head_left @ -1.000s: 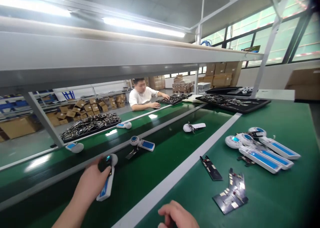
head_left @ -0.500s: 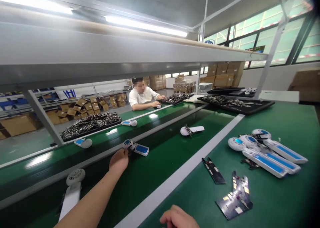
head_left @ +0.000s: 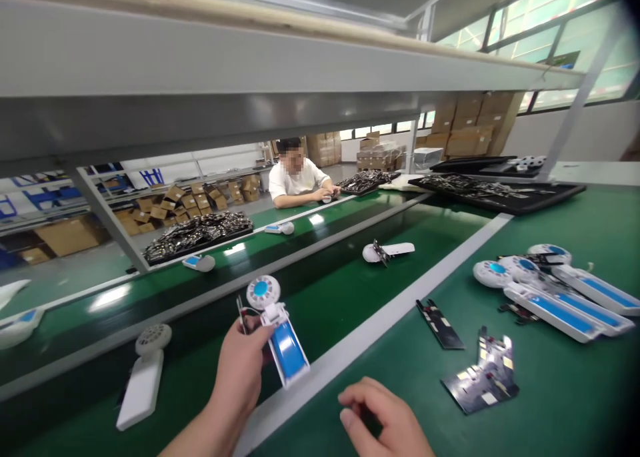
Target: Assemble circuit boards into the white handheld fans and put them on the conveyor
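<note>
My left hand (head_left: 245, 363) grips a white plastic housing (head_left: 289, 350) with a blue panel and a round, vented head. A wire and a thin dark part show beside its neck, partly hidden by my fingers. The housing is raised above the belt near the pale edge strip. My right hand (head_left: 383, 420) hovers low over the green worktop, holding nothing, with thumb and fingers curled and apart. Beyond it lie a dark circuit board (head_left: 440, 323) and a cluster of joined boards (head_left: 483, 377). Several similar blue-and-white housings (head_left: 555, 307) are piled at the right.
On the green belt (head_left: 340, 297) are a white housing (head_left: 143, 390) at left and another (head_left: 387, 250) farther off. A black tray (head_left: 540, 200) of metallic parts stands at the back right. Across the belt, a person (head_left: 300, 180) works by heaped parts. A shelf (head_left: 250, 63) spans overhead.
My left hand has lifted the housing off the belt and drawn it nearer, turning its blue panel toward me. My right hand has come farther into view. The view has tilted down slightly.
</note>
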Demonstrator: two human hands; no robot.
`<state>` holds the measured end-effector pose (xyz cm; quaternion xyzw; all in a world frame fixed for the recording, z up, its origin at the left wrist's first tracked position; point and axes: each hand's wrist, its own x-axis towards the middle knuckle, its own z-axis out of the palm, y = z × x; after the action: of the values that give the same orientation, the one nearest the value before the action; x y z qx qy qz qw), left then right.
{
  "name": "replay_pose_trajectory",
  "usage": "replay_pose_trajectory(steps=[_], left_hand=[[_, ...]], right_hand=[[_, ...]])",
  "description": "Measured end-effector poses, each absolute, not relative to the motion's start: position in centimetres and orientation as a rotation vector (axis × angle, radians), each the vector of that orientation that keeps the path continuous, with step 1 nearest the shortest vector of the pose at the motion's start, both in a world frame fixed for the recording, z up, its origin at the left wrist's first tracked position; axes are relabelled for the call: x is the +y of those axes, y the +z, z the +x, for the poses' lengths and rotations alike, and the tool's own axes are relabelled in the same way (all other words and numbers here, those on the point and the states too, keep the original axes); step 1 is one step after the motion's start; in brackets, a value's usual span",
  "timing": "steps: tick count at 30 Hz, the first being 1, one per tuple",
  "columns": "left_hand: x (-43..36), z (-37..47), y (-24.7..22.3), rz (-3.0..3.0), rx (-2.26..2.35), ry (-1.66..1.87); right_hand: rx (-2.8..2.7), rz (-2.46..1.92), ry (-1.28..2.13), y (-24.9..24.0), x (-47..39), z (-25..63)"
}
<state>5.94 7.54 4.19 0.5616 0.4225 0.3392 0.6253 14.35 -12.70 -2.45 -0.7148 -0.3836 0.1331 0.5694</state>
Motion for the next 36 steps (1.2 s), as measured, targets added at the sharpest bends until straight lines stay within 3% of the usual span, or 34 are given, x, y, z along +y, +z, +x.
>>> replay_pose_trajectory(steps=[6, 19, 26, 36], left_hand=[[-0.1, 2.7, 3.2, 1.266, 0.874, 0.386], [-1.2, 1.9, 0.1, 1.628, 0.82, 0.254], [0.5, 0.7, 0.4, 2.557, 0.575, 0.4], [0.0, 0.1, -1.0, 2.955, 0.129, 0.688]], right_hand=[[-0.922, -1.588, 0.292, -1.0, -13.5, 14.0], [-0.883, -1.588, 0.385, -1.2, -13.3, 13.5], [-0.943, -1.613, 0.567, -1.3, -13.1, 12.9], [-0.935, -1.707, 0.457, -0.8, -13.4, 12.2]])
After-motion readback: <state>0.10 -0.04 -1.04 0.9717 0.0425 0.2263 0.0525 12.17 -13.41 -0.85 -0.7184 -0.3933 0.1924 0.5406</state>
